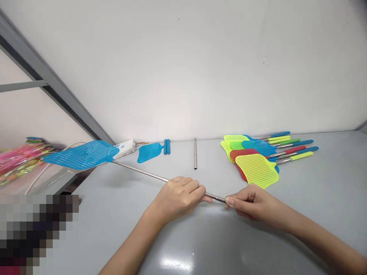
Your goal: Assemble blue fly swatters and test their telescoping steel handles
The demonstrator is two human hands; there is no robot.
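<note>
A blue fly swatter (83,156), its broad mesh paddle on a slim silvery rod, is held above the table (114,217), paddle out to the left. The left hand (183,195) has its fingers curled around the rod; the right hand (246,202) pinches the rod's end between thumb and fingers. Blue marks on a white box (124,148) behind the paddle are too small to read. The table is smooth grey, glossy near the front, against a pale wall (172,76)

Fly swatters (257,170), a metal tube (195,154), two handles (165,147), a swatter head (149,152) and a white box (126,148) are being carried by the bench (97,225).
</note>
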